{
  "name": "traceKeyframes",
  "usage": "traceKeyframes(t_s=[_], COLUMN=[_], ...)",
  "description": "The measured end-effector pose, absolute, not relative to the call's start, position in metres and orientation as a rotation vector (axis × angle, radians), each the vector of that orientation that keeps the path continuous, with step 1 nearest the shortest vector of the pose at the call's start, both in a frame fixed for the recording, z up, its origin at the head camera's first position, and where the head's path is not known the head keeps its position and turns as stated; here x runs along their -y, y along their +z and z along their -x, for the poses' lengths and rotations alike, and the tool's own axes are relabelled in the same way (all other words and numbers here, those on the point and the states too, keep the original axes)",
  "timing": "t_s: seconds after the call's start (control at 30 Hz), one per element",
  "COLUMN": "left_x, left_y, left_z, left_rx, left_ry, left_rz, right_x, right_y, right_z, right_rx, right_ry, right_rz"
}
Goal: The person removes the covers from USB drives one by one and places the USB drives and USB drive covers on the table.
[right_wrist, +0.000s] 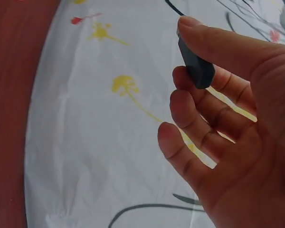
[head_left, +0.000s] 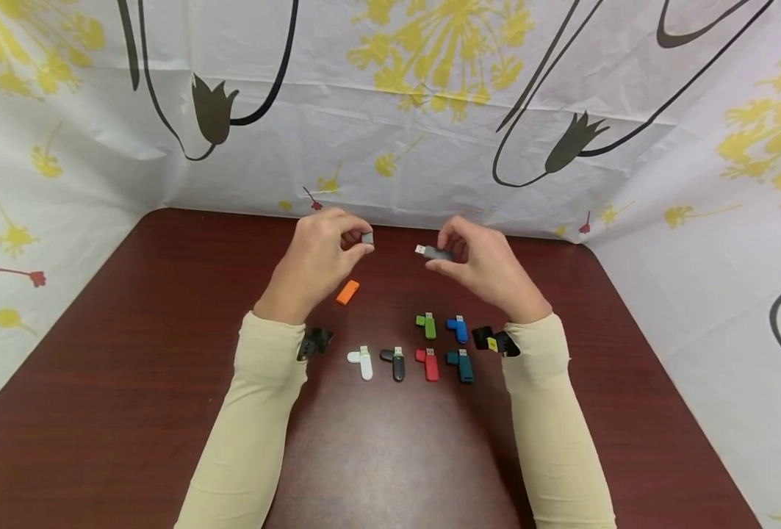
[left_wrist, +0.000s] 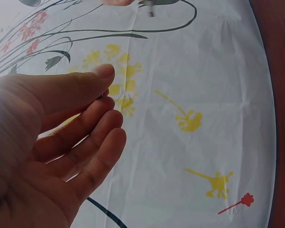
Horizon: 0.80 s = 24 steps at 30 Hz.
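In the head view my left hand (head_left: 325, 253) pinches a small grey USB stick cap (head_left: 367, 238) between thumb and forefinger. Opposite it, my right hand (head_left: 486, 261) holds a grey USB stick (head_left: 438, 253) by its body, its metal plug bare and pointing left toward the cap. A gap separates the two pieces. The right wrist view shows the dark body of the USB stick (right_wrist: 195, 64) between thumb and fingers. From the left wrist, the cap is almost wholly hidden by the fingertips. An orange USB stick (head_left: 347, 292) lies on the table just below my left hand.
Uncapped USB sticks with caps beside them lie in two rows: green (head_left: 430, 325), blue (head_left: 461, 329), white (head_left: 365, 363), black (head_left: 398, 364), red (head_left: 431, 364) and teal (head_left: 464, 366). The brown table (head_left: 390, 455) meets a flower-patterned white sheet (head_left: 390, 162) at its back and sides.
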State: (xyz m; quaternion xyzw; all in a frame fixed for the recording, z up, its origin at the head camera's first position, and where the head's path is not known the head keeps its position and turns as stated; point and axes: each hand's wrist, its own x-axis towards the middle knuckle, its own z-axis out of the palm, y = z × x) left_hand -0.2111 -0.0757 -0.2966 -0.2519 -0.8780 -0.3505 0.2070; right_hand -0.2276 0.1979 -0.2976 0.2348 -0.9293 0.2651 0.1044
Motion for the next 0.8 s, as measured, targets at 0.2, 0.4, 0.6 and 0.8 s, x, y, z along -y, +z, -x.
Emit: traceKeyframes(t_s=[0.2, 0.4, 0.6, 0.8], left_x=[0.074, 0.069, 0.064, 0.064], left_y=[-0.297, -0.298, -0.300, -0.299], left_z=[0.211, 0.210, 0.209, 0.209], left_rx=[2.477, 2.498, 2.492, 2.489], left_ry=[-0.976, -0.991, -0.991, -0.977], left_rz=[0.683, 0.703, 0.742, 0.723], right_x=[-0.190, -0.180, -0.166, -0.156], right_y=[-0.314, -0.327, -0.341, -0.356], right_z=[0.230, 0.234, 0.237, 0.238], right_rx=[2.851, 2.937, 3.041, 3.068], right_ry=[0.751, 0.671, 0.613, 0.553], right_rz=[-0.798, -0.877, -0.902, -0.874])
